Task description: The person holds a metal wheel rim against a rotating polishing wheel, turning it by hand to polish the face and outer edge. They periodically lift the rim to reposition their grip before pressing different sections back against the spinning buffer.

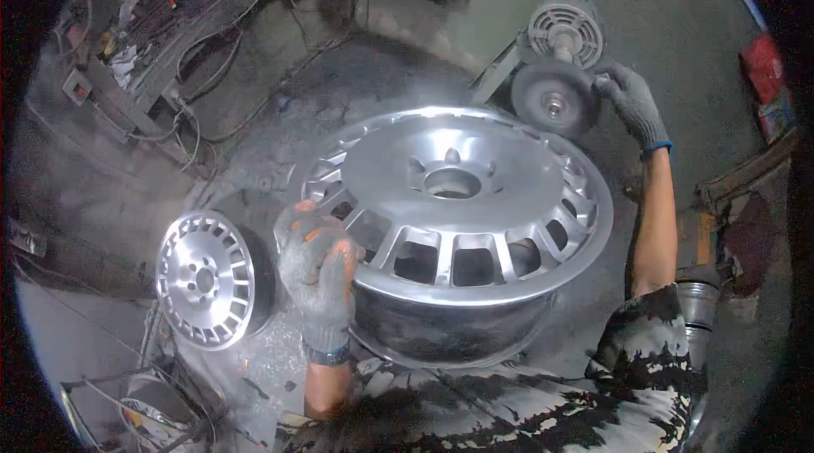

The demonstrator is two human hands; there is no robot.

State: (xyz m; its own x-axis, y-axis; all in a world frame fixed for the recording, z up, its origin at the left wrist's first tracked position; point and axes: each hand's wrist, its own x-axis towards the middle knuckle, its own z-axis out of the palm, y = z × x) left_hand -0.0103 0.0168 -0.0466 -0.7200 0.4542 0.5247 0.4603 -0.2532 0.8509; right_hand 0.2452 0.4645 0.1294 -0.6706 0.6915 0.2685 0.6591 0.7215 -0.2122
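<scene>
- Silver metal wheel [462, 216] lies at centre, broad face up.
- Left hand [318, 266], the nearer one, curls around its left rim; the wheel spreads rightward from this grip.
- Right hand [627, 104], far right, is beside a dark disc [534, 95]; whether its fingers pinch anything, I cannot tell.
- Smaller rim [222, 279] stands on edge, left.

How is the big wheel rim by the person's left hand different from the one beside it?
The front rim lies face up; the side rim stands on its edge. The front rim looks bigger here than the side rim. The left hand touches the front rim, but not the side rim. Both are shiny, with slots around the face.
</scene>
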